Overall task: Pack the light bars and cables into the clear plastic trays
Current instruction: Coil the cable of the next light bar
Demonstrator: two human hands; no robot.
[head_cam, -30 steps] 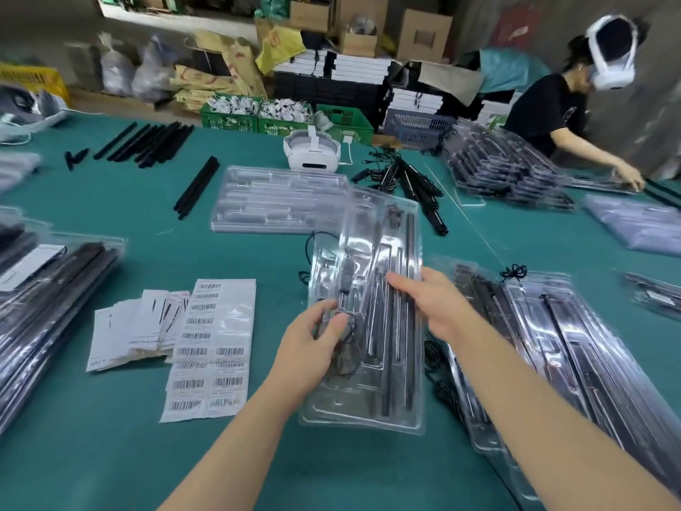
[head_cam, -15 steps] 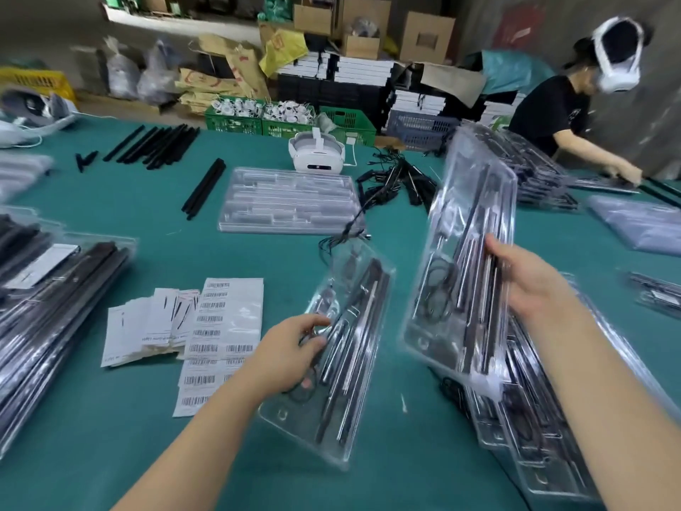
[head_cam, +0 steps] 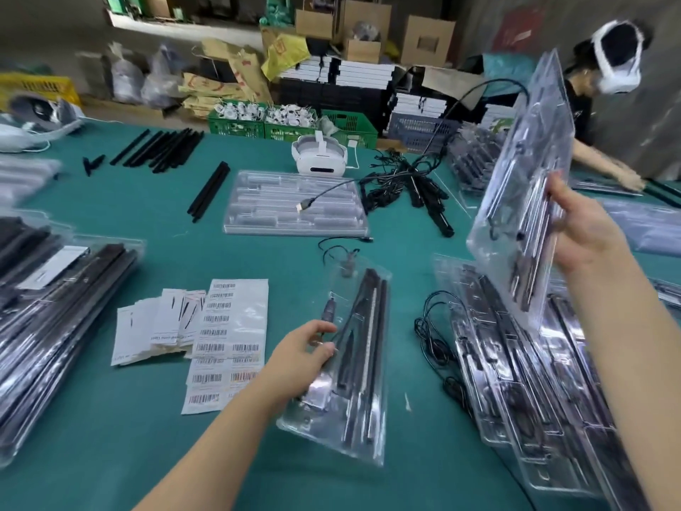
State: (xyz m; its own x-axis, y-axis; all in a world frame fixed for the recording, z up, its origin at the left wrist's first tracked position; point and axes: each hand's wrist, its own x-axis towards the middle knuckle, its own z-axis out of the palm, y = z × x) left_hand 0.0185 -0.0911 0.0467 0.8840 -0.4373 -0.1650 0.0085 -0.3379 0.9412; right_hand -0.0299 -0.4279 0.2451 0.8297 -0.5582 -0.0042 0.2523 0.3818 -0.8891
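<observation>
A: Well, where are the trays?

B: The left hand (head_cam: 300, 354) grips one clear tray (head_cam: 346, 366) by its left edge, fingers curled over the rim. It lies low over the green table (head_cam: 110, 437), tilted slightly, with black light bars (head_cam: 363, 344) running along its length.

A: And the other hand?

B: The right hand (head_cam: 586, 230) holds a second clear tray (head_cam: 523, 186) almost upright in the air, thumb on the near face, fingers curled behind the right edge. Dark bars sit inside, and a black cable (head_cam: 475, 90) arcs out from its top.

A: Anything beneath it?

B: A stack of packed trays (head_cam: 534, 400) lies on the table just under the raised one.

A: What else is on the table?

B: Barcode label sheets (head_cam: 228, 341) lie left of the low tray, an empty tray (head_cam: 294, 204) farther back, loose black bars (head_cam: 162, 147) beyond, and a white headset (head_cam: 320, 156). Another person (head_cam: 597, 116) works at the far right.
</observation>
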